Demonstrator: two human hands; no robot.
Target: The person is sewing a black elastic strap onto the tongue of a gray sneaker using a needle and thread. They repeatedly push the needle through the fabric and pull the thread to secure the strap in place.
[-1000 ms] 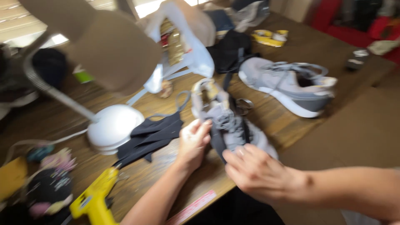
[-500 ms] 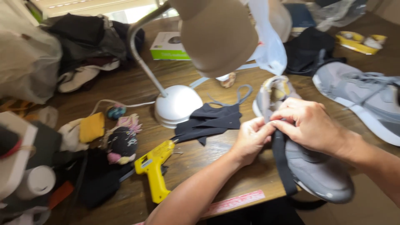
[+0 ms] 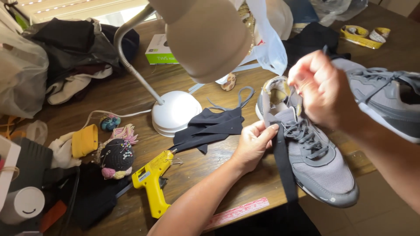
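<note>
A grey sneaker (image 3: 321, 168) lies on the wooden table (image 3: 131, 94) with its toe toward me. A black fabric strip (image 3: 283, 166) runs from its collar down past the table edge. My left hand (image 3: 255, 143) presses that strip against the sneaker's inner side, thumb on top. My right hand (image 3: 320, 88) is raised just above the heel opening, blurred, with its fingers pinched together. What they pinch is hidden.
A second grey sneaker (image 3: 387, 98) lies at the right. Black fabric pieces (image 3: 212, 127), a white-based desk lamp (image 3: 176, 112), a yellow glue gun (image 3: 151, 182) and a pincushion doll (image 3: 117, 156) sit left of the shoe. A pink ruler (image 3: 238, 213) lies along the front edge.
My right hand has lifted off the sneaker's upper and now hovers above the heel. My left hand has stayed at the shoe's side. The view has shifted slightly.
</note>
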